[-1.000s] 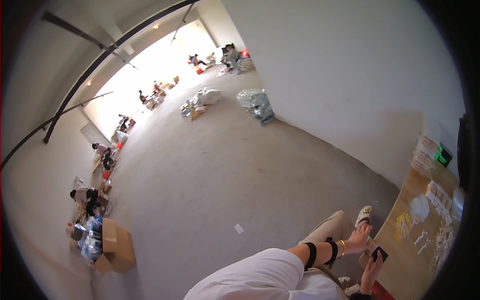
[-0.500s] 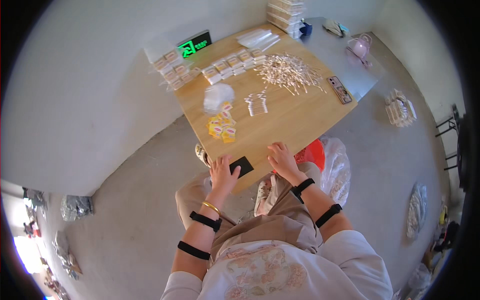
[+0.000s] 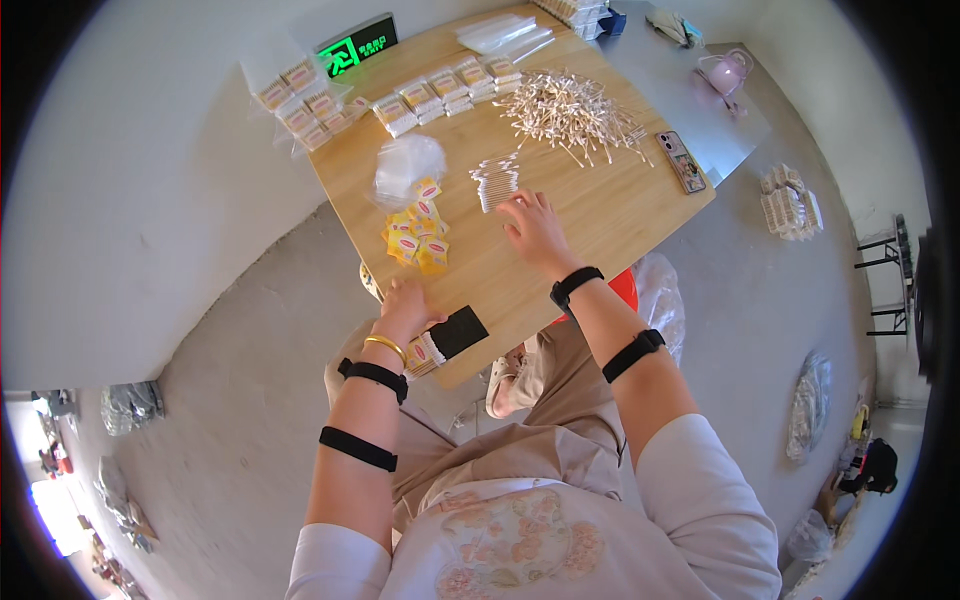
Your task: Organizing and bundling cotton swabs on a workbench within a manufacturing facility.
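My right hand [image 3: 540, 238] reaches over the table, its fingers apart and curved down at the near end of a neat row of cotton swabs [image 3: 495, 182]. Nothing shows in its grasp. At the table's left edge is my left hand [image 3: 406, 308], thumb stretched away from the fingers, with no held thing visible. Close by it lie a flat black rectangular pad [image 3: 462, 331] and a pack of cotton swabs [image 3: 424, 354] with a yellow and white label, partly behind the wrist. Yellow and white cards [image 3: 415, 238] lie scattered beyond the left hand.
A heap of loose cotton swabs [image 3: 575, 112] spreads at the back right, near a phone [image 3: 681, 162]. Packed swabs [image 3: 440, 92] line the back, behind clear plastic bags [image 3: 410, 168]. A green-lit sign [image 3: 356, 46] stands against the wall. Below the right edge is a red container [image 3: 622, 290].
My right hand has moved forward to the row of swabs. My left hand has shifted left off the black pad, and the swab pack beside it now shows. The view has shifted too.
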The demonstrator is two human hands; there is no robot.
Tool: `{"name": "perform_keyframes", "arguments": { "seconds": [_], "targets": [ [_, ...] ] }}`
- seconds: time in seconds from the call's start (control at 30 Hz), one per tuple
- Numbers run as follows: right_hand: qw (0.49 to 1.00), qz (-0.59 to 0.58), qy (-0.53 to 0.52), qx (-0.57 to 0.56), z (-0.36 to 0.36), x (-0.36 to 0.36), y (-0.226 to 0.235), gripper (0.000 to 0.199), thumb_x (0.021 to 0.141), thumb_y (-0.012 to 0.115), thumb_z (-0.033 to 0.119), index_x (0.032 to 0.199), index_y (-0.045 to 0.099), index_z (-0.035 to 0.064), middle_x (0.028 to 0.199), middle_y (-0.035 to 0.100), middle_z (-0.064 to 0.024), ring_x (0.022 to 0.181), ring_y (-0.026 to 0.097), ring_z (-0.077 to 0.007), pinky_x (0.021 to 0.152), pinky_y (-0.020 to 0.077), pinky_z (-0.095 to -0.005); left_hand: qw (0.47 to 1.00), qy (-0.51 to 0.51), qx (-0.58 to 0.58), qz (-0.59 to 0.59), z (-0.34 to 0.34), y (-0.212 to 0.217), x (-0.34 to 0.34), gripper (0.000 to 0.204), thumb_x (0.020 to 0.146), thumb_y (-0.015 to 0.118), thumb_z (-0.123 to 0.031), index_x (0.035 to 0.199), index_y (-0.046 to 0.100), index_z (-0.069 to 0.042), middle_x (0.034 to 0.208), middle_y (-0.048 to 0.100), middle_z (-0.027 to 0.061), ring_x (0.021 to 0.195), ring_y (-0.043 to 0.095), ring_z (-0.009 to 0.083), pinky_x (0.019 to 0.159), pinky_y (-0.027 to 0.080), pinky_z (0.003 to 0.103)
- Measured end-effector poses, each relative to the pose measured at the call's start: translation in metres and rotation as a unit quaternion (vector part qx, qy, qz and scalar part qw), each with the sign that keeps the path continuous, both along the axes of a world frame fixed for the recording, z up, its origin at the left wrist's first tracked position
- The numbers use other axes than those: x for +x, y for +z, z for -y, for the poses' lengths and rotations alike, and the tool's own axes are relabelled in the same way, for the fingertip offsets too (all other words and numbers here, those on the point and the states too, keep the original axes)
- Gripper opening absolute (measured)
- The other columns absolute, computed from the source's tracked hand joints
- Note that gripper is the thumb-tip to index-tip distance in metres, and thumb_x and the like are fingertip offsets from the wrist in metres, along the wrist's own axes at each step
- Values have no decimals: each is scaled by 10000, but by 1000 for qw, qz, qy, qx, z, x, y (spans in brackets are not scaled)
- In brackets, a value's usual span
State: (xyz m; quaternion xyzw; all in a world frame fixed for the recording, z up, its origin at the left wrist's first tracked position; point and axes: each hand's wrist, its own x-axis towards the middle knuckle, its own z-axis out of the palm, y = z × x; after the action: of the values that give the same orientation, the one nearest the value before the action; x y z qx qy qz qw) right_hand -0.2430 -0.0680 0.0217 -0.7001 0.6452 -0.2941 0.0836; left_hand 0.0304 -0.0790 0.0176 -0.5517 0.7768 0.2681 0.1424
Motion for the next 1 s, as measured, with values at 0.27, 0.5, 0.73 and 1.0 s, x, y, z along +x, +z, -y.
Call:
{"name": "perform_keyframes", "arguments": {
  "seconds": [0.27, 0.5, 0.73, 1.0],
  "targets": [
    [999, -45, 16, 6, 20, -2, -10, 265, 780, 663, 74, 1039, 674, 130, 1168, 548, -61, 1106, 500, -315, 913, 426, -453, 994, -55, 41, 89, 10, 10, -10, 751, 646, 881, -447, 1204, 623, -15, 1248, 574, 232, 1139, 613, 328, 909, 546, 385],
    [999, -39, 31, -13, 24, 1, -6, 209, 778, 663, 64, 981, 677, 111, 1133, 552, -55, 1074, 511, -310, 894, 429, -447, 993, -29, 56, 102, 9, 24, -14, 703, 646, 885, -432, 1182, 653, -40, 1252, 563, 201, 1140, 610, 320, 915, 542, 382],
    [997, -69, 15, -10, 34, 0, -4, 220, 769, 666, 43, 973, 685, 122, 1090, 555, -49, 1066, 511, -294, 904, 425, -436, 994, -21, 54, 89, 8, 19, -14, 746, 634, 891, -435, 1214, 636, -42, 1264, 560, 189, 1184, 577, 319, 940, 528, 390],
    [996, -90, 1, -8, 41, 3, -2, 181, 780, 655, 46, 924, 693, 148, 1065, 550, -32, 1061, 513, -274, 884, 423, -434, 991, -3, 63, 115, 8, 24, -19, 790, 640, 885, -450, 1255, 603, -43, 1264, 563, 184, 1195, 571, 315, 946, 525, 383]
  ]
}}
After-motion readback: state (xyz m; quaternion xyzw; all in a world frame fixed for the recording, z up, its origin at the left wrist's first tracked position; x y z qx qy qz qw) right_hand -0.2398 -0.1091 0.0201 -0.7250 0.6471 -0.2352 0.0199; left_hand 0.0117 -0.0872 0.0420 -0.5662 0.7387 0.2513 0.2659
